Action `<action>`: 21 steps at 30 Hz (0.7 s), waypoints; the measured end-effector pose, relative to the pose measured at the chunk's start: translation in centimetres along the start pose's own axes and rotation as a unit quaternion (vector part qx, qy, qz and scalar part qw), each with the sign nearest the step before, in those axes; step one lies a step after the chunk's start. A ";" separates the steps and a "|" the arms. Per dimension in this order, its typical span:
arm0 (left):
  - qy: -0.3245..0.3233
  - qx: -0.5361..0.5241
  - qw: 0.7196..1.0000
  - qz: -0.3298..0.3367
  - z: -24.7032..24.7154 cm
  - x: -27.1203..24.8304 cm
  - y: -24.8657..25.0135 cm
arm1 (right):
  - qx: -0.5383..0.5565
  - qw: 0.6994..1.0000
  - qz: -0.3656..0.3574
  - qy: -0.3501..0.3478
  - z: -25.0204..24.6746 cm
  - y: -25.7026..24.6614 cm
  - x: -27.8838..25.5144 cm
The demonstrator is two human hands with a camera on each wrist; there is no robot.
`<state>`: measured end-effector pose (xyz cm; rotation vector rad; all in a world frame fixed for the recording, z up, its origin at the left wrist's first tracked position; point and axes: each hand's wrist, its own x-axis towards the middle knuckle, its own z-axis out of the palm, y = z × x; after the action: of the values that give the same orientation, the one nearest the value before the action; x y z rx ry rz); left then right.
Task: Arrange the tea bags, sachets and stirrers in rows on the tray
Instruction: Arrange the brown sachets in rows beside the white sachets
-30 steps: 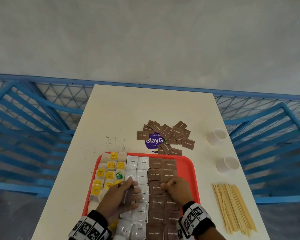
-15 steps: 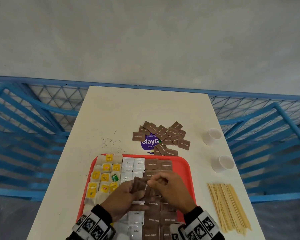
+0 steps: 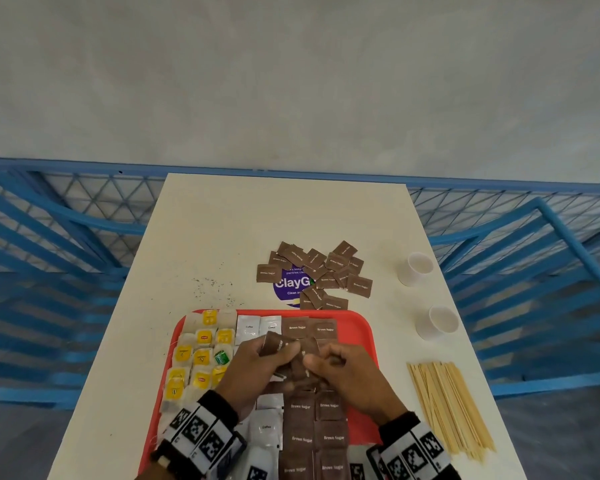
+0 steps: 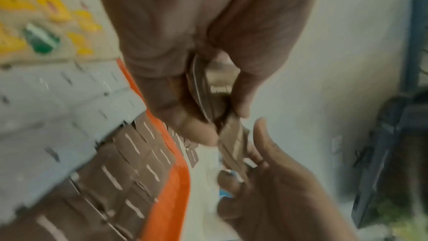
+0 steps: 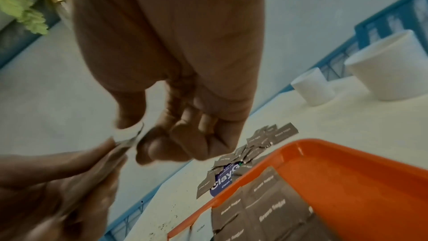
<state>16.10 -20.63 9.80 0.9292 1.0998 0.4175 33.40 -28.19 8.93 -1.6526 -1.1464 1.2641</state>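
- Tray [image 3: 362,327]: red, at the 6 o'clock edge of the desk [image 3: 222,237]. Three groups already lie on it in columns.
- Tea bags [image 3: 201,355]: at the 9 o'clock side of the tray, yellow tags up, one green tag among them. Placement is loose; some bags overlap.
- White sachets [image 3: 248,329]: centre column, running from 12 to 6 o'clock, partly hidden by the hands.
- Brown sugar sachets [image 3: 309,438]: two columns just beside the white ones, toward 3 o'clock. The middle of these columns is covered by the hands.
- Left hand [image 3: 257,368]: grip closed on a small stack of brown sachets [image 3: 278,344], held above the tray centre.
- Right hand [image 3: 347,375]: fingers curled, thumb and forefinger pinching the lower edge of the same stack, as the wrist views show. Judged step: drawing one sachet off the stack for placing.
- Loose brown pile [image 3: 319,271]: on the desk at 12 o'clock of the tray, over a purple sticker [image 3: 290,285]. Not yet arranged.
- Stirrers [image 3: 447,407]: bundled on the desk at 3 o'clock of the tray, apart from it. Not yet arranged.
- Two white cups [image 3: 416,271]: at 2 o'clock, near the desk edge.
- Progress estimate: past halfway. Remaining: the held stack, the loose pile, all stirrers. Bare tray floor shows only along the 3 o'clock strip.
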 end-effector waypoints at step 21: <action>0.050 0.008 0.994 -0.100 -1.0 0.5 -3.8 | -0.069 0.982 0.156 0.086 -3.3 10.4 1.1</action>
<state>14.84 -22.05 6.30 0.8102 1.2774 0.2922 38.90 -30.57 -0.23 -2.0647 -0.9106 1.2210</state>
